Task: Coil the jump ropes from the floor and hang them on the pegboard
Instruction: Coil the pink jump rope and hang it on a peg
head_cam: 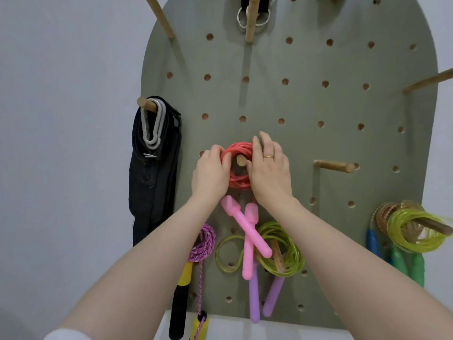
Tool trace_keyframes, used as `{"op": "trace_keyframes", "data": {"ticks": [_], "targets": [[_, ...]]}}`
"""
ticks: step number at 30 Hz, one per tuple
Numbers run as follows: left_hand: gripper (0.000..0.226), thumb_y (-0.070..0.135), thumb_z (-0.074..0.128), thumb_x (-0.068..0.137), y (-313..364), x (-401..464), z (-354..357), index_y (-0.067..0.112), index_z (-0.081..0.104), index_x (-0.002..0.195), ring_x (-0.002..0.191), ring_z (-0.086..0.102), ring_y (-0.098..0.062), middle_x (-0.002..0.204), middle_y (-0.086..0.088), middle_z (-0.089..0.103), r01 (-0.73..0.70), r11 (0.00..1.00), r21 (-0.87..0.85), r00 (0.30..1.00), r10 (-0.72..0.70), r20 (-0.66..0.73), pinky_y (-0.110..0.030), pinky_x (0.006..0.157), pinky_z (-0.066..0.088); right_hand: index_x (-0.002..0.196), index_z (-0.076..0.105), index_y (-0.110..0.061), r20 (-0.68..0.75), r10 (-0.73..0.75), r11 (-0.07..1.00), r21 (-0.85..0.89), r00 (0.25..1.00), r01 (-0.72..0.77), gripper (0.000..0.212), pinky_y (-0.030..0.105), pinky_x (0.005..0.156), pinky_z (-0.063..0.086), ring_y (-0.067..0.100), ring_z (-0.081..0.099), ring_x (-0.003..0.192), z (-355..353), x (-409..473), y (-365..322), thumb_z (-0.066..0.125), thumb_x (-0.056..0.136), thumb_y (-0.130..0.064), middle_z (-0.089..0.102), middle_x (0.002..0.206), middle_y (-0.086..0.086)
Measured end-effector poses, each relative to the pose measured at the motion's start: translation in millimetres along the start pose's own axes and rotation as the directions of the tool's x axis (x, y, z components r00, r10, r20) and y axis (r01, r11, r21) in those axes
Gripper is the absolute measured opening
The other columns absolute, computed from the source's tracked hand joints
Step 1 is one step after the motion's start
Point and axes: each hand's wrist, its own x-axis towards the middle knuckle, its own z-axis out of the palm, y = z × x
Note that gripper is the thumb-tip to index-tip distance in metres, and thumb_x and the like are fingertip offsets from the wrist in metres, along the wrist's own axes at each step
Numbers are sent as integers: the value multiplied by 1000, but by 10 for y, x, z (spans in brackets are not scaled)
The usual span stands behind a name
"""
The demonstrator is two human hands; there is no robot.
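Observation:
A coiled red jump rope [239,179] hangs around a wooden peg [241,160] at the middle of the grey-green pegboard [306,99]. Its two pink handles [247,231] dangle crossed below the coil. My left hand [212,174] grips the coil's left side with curled fingers. My right hand [268,168] holds the coil's right side, thumb by the peg, fingers over the top. Other coiled ropes hang lower: a yellow-green one with purple handles [282,251], a purple braided one with black-yellow handles [202,244], and yellow-green and brown coils [404,229] at the right.
Black straps with grey carabiners [153,153] hang from a peg at the left. Bare wooden pegs stick out at the right [334,166], upper right [429,81] and upper left [160,17]. A black strap with metal rings [252,13] hangs at the top.

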Motion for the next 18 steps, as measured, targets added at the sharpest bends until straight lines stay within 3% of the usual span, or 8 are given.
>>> {"op": "trace_keyframes", "data": {"ticks": [4,7,9,14,18], "targets": [[55,41,26,91,-31,-44,183,18,31,140,138,17,-29,152,-10,18,-17,990,142,985,41,-165,-48,109,14,149,3,-7,23,-56,998,41,998,55,59,39,118,0,25,-1,146,104,51,-53,31,97,-16,1,158,11],[60,43,23,95,-122,119,207,29,2,149,144,-11,-24,157,-5,-14,-99,959,264,991,118,-57,-51,112,-8,148,-9,-8,58,-78,996,42,995,76,71,37,116,-10,23,-15,145,142,89,-92,34,93,-22,-13,157,9],[63,45,24,97,-158,222,164,30,-11,147,142,-20,-24,155,-3,-24,-142,922,362,990,136,40,-51,110,-15,147,-13,-8,89,-95,995,31,991,93,79,39,116,-12,23,-18,144,130,96,-83,38,89,-26,-17,157,7],[64,48,20,97,-89,215,-53,26,-13,147,142,-20,-27,154,-5,-25,-200,856,477,971,109,211,-53,112,-10,148,-6,-10,231,-126,986,137,965,96,83,40,117,-8,21,-14,145,-56,107,-49,46,86,-23,-13,158,4],[71,44,31,96,-42,-46,-180,14,-5,149,145,-4,-25,158,-6,-9,-198,899,390,960,97,264,-49,116,4,149,-4,-13,247,-107,974,222,963,52,81,39,119,12,22,-2,146,-145,-154,-36,46,85,-13,-10,158,4]]}}
